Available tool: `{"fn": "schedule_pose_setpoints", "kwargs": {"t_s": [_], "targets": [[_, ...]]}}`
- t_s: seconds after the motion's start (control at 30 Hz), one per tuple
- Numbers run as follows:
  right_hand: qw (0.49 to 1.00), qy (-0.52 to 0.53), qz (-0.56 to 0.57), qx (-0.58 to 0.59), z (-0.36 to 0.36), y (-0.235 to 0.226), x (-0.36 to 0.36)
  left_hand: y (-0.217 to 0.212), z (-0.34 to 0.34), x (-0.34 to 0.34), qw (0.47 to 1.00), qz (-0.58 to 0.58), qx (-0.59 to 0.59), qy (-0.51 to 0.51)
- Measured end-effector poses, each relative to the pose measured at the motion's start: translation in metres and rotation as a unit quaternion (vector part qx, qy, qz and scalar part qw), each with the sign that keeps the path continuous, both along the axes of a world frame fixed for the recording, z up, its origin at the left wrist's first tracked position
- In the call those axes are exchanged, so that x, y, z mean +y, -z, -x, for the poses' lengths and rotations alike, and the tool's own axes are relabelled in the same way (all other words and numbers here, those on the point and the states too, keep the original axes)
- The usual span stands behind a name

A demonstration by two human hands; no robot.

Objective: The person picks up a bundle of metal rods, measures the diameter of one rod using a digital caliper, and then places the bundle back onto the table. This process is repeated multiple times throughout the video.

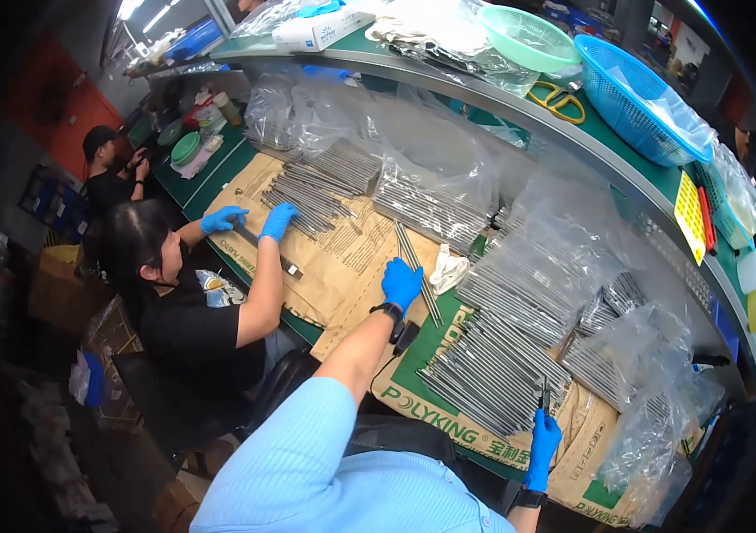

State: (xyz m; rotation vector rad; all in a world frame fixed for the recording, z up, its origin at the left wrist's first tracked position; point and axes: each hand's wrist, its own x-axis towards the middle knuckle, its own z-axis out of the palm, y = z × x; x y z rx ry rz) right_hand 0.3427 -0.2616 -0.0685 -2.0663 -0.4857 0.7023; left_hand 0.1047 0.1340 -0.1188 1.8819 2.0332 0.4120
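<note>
My left hand (pixel 402 284), in a blue glove, is closed at a few thin metal rods (pixel 432 307) that lie slantwise on the brown paper. My right hand (pixel 542 450), gloved in blue too, grips a dark slim tool with narrow jaws, which looks like a caliper (pixel 545 397). Its tip points away from me, over the right end of a wide spread of metal rods (pixel 493 373). Those rods lie side by side on green and brown printed paper. A crumpled white cloth or glove (pixel 449 268) rests just right of my left hand.
At my left a co-worker's blue-gloved hands (pixel 278 221) work near more rods (pixel 307 197) and a dark bar (pixel 290 266). Plastic-wrapped rod bundles (pixel 431 209) line the back. A shelf above carries a blue basket (pixel 640 102), a green basket (pixel 529 38) and yellow-handled scissors (pixel 557 102).
</note>
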Motion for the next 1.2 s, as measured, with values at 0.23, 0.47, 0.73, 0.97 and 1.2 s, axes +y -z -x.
{"fn": "schedule_pose_setpoints", "kwargs": {"t_s": [0.23,0.47,0.73,0.97,1.2], "targets": [[0.997,-0.058,0.035,-0.040,-0.006,0.005,-0.006,0.041,-0.028,0.052,0.986,0.019,0.045,-0.159],[0.996,-0.069,0.053,-0.013,-0.014,0.008,-0.002,0.062,-0.018,0.053,0.992,-0.004,0.050,-0.113],[0.990,-0.128,0.036,-0.044,0.020,-0.036,0.038,0.005,0.070,-0.017,0.752,0.113,-0.647,-0.048],[0.980,-0.188,0.000,-0.064,0.076,-0.058,0.074,-0.060,0.096,-0.090,0.746,0.048,-0.665,-0.003],[0.970,-0.221,-0.020,-0.104,0.116,-0.073,0.081,-0.060,0.086,-0.107,0.754,0.065,-0.653,0.019]]}}
